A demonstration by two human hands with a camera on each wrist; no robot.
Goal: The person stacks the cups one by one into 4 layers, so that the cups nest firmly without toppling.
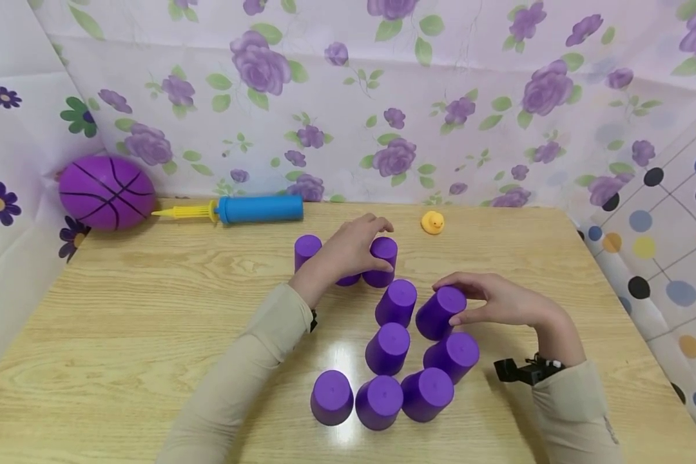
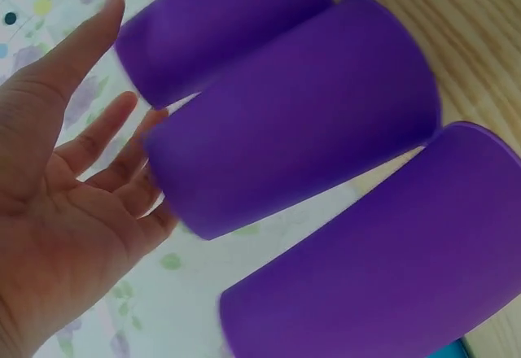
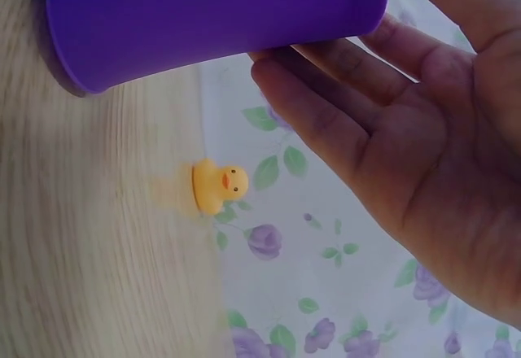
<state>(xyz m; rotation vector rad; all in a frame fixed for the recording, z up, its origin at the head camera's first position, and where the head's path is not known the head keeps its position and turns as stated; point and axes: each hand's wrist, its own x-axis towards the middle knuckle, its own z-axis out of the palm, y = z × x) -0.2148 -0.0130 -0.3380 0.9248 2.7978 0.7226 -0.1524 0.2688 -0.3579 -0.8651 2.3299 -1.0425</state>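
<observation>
Several purple cups stand upside down on the wooden table (image 1: pixel 151 322). My left hand (image 1: pixel 350 248) reaches over the back row, its thumb in front of the right-hand cup (image 1: pixel 379 263) and its fingers behind. In the left wrist view the fingers are loosely spread beside the cup bases, and the middle cup (image 2: pixel 301 114) hides some fingertips. Around another purple cup (image 1: pixel 437 316), farther right, my right hand (image 1: pixel 499 299) has its thumb at the near side and fingers at the far side. The right wrist view shows fingers against that cup's wall (image 3: pixel 212 16).
Nearer the front, more purple cups (image 1: pixel 379 403) form a bent line. A yellow rubber duck (image 1: pixel 433 222) sits at the back. Behind on the left lie a blue hand pump (image 1: pixel 261 209) and a purple basketball (image 1: pixel 107 193). Flowered cloth (image 1: pixel 336 116) hangs along the back edge.
</observation>
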